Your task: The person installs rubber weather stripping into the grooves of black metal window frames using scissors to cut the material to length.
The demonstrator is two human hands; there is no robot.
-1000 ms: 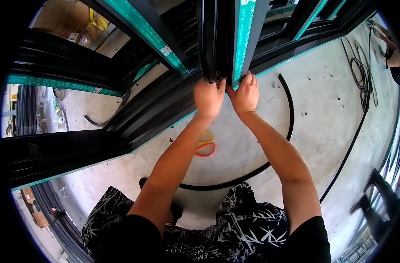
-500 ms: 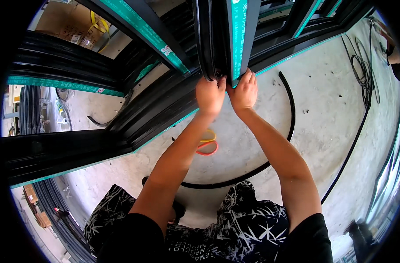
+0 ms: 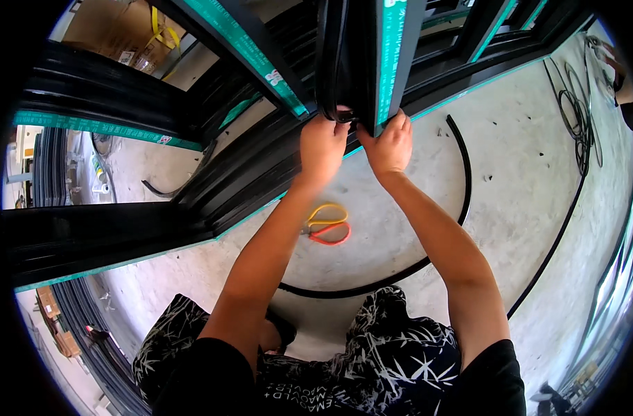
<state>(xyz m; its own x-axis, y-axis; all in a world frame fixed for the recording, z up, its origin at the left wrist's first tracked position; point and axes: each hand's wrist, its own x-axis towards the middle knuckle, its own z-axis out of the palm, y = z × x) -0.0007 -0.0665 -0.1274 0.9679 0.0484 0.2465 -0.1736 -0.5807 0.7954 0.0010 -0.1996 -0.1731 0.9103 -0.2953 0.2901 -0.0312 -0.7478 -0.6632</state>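
Note:
A black frame profile (image 3: 392, 66) with green protective tape stands up at the top middle, its lower end towards me. My right hand (image 3: 388, 147) is closed round the right side of that end, thumb on the near edge. Just left of it, a black rubber strip (image 3: 328, 69) runs down along the profile. My left hand (image 3: 322, 149) is curled at the strip's lower end, with a fingertip showing beside it; the profile hides part of the grip. Scissors (image 3: 329, 223) with one yellow and one red handle lie on the floor below my hands.
A larger black frame (image 3: 191, 201) with green-taped edges spans the left and top. A loose black strip (image 3: 465, 170) curves over the concrete floor. Coiled black cable (image 3: 576, 128) lies at the right. Beyond the frame are a cardboard box (image 3: 115, 35) and bundled black strips (image 3: 50, 166).
My left hand has shifted slightly left and a little apart from my right hand. The scissors have come fully out from behind my left forearm. The view has shifted slightly.

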